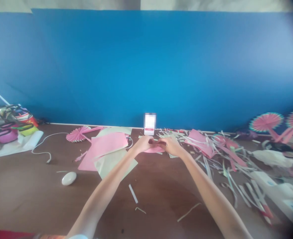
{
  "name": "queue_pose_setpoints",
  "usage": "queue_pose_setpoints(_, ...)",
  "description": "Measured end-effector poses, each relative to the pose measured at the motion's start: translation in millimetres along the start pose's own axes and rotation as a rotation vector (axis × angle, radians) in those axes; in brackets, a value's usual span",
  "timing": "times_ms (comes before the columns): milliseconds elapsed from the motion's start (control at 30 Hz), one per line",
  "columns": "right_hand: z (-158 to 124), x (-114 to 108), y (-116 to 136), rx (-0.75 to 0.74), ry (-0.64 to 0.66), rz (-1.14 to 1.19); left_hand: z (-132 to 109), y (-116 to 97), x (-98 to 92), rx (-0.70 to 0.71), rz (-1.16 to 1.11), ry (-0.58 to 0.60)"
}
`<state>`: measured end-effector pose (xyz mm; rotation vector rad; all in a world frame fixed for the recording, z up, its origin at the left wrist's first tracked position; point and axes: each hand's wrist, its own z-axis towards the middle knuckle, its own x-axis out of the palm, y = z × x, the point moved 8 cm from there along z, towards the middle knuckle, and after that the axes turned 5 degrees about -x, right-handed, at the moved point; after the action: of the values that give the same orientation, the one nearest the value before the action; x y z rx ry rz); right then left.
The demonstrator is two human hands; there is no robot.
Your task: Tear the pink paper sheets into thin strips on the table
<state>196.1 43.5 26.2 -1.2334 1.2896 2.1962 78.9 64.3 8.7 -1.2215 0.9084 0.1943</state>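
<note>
My left hand [146,143] and my right hand [170,146] meet at the middle of the brown table, fingers bent toward each other. Both look closed, but the fingertips are shadowed and blurred, so what they hold, if anything, cannot be made out. A piece of pink paper [154,150] shows just under and between the hands; whether either grips it is unclear. Directly behind them a phone [149,131] with a lit screen stands upright near the blue wall. Pink sheets [109,144] and a pale green sheet [111,165] overlap beside my left forearm.
A folded pink paper fan [78,134] lies at back left; more pink fans [266,122] stand at far right. Paper strips [207,167] litter the right side. A white mouse [69,178], a white cable [43,143] and small bags [5,135] are on the left.
</note>
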Motion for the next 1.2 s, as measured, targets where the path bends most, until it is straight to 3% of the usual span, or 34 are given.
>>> queue_pose_setpoints(233, -3.9, -6.6, -2.4, 0.023, -0.006, 0.026, -0.1, 4.6, -3.6, 0.01, 0.008, 0.081)
queue_pose_setpoints(400, -4.8, -0.9, 5.7, -0.026, 0.092, 0.054, -6.2, 9.5, 4.8, 0.097, 0.061, 0.369)
queue_pose_setpoints(533, -5.1, -2.2, 12.7, -0.064, 0.102, 0.052, -11.5, 8.2, 6.6, 0.114, 0.057, 0.478)
queue_pose_setpoints(833, -4.9, 2.2, 9.5, -0.079, 0.129, 0.048, -10.7, -3.6, 1.8, 0.088, 0.145, 0.388)
queue_pose_setpoints(1033, -5.2, 1.6, 8.1, -0.039, 0.115, -0.016, -7.2, -7.7, -3.5, 0.09, 0.13, 0.263)
queue_pose_setpoints(1200, -5.7, -3.9, 6.2, -0.011, 0.078, -0.045, -10.6, -7.9, -5.6, 0.025, 0.078, 0.279)
